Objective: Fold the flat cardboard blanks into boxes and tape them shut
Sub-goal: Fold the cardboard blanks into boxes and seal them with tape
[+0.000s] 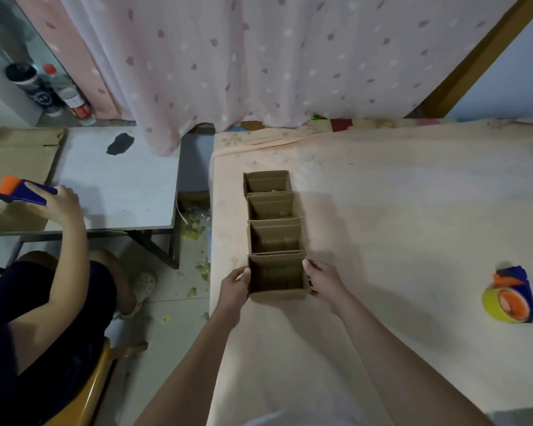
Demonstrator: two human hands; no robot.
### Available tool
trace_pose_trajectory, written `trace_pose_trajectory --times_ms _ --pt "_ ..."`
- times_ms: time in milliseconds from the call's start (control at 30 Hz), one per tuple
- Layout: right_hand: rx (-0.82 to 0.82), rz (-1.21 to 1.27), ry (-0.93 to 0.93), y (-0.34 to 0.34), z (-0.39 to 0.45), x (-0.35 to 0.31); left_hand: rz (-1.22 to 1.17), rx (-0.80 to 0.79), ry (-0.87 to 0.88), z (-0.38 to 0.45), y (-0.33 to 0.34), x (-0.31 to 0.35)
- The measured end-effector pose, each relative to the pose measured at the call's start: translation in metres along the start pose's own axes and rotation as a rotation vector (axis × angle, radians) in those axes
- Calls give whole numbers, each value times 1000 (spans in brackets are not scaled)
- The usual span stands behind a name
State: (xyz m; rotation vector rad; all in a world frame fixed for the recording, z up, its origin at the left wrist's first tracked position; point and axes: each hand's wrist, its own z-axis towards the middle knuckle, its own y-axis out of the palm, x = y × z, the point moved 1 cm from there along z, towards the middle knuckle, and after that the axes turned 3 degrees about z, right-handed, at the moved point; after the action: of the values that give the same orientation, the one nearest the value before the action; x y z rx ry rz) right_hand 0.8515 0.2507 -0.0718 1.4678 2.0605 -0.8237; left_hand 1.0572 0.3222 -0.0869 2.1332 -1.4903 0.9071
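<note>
My boxes [277, 241] are matt brown corrugated cardboard; the bed sheet [397, 210] is soft peach cloth; the tape dispenser [513, 295] is glossy plastic.

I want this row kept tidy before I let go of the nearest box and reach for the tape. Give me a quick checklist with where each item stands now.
1. Grip: left hand and right hand hold opposite sides of the nearest box. Ok.
2. Alignment: it sits against the third box, in line with the row. Ok.
3. Top flaps: all four boxes stand open on top, none taped there. Not ok.
4. Bottom seams taped: hidden from the head view. Cannot tell.
5. Tape dispenser: lies on the bed cover to the right, untouched, nothing in between. Ok.
</note>
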Motion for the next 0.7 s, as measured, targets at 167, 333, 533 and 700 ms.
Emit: trace_pose_trajectory --times_ms 167,333,533,700 --pt "40 -191 -42 3 -16 -10 244 40 72 -10 -1 8" --pt "167 -761 -368 -10 -42 -26 976 242 470 -29 0 34" --pt "340 -1143 -523 -32 -78 -46 1395 81 730 -64 52 63" --pt "472 -1180 -486 -73 -107 -44 1494 -12 881 -83 115 74"
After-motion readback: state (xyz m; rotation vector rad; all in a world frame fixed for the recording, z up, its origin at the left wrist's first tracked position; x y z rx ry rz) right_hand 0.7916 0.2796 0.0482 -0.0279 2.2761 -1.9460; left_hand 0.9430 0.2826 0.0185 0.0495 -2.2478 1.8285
